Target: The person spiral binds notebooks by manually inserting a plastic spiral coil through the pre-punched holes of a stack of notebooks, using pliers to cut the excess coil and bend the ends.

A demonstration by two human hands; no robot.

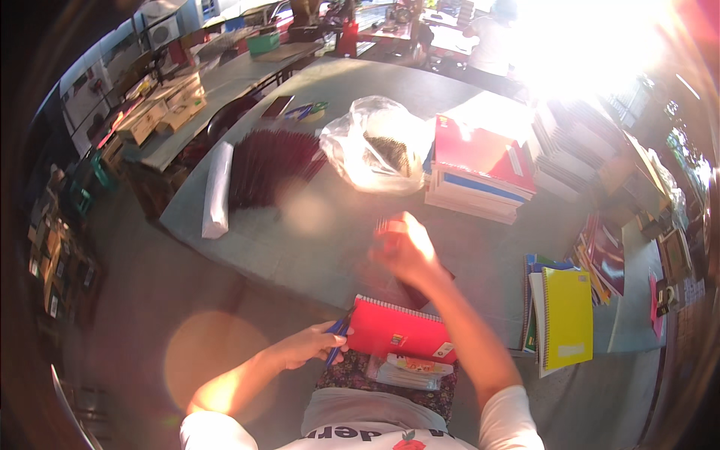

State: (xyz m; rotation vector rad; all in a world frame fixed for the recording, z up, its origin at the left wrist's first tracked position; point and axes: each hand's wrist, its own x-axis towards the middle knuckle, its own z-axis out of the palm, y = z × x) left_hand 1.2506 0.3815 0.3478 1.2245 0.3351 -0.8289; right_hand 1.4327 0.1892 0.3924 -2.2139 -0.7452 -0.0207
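A red spiral notebook lies across my lap at the table's near edge, its wire coil along the far side. My left hand is closed at the notebook's left end, around a blue-handled hand tool that looks like pliers. My right hand is raised over the table beyond the notebook, fingers curled and partly blurred. Fine upright teeth show at its fingertips, but I cannot make out what it holds. Below that wrist lies a dark red flat piece. A clear packet rests on my lap below the notebook.
A dark maroon bundle of thin spines, a plastic-wrapped roll and a clear plastic bag lie farther back. Book stacks stand at right, with yellow and other notebooks overhanging the near right edge. Strong glare covers the upper right.
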